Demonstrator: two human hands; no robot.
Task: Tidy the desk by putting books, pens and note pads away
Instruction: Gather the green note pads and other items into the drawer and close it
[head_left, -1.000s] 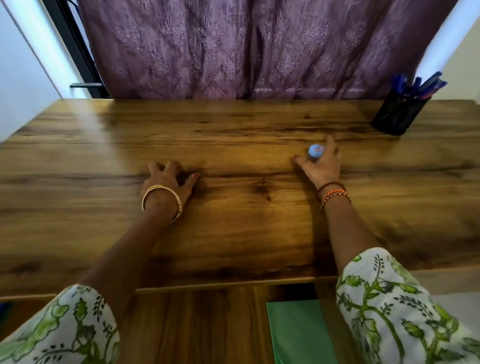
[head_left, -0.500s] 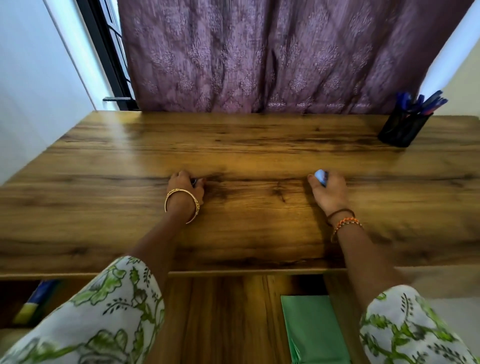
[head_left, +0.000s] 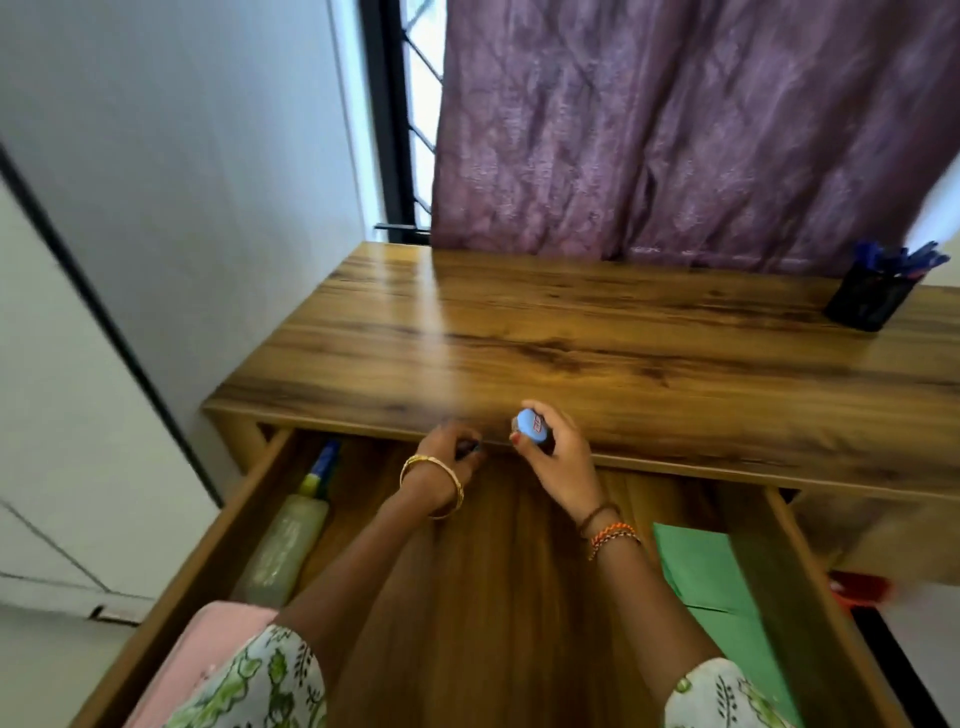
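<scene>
My right hand (head_left: 563, 462) is closed around a small dark bottle with a light blue cap (head_left: 529, 427), held over the front edge of the wooden desk (head_left: 571, 338). My left hand (head_left: 441, 467) is just beside it, over the open drawer (head_left: 795, 587), with its fingers curled on a small dark object (head_left: 470, 447) that is mostly hidden. A black pen holder (head_left: 867, 301) with several blue pens stands at the desk's back right. A green note pad (head_left: 711, 577) lies in the drawer's right side.
A clear bottle with a blue and yellow top (head_left: 291, 540) lies along the drawer's left wall. Something pink (head_left: 208, 654) is at the lower left, something red (head_left: 860, 590) right of the drawer. A purple curtain (head_left: 675, 130) hangs behind the desk, and a white wall stands at left.
Both hands have drawn back from the middle of the desk top to its front edge, above the drawer. The view has swung so that the open drawer shows.
</scene>
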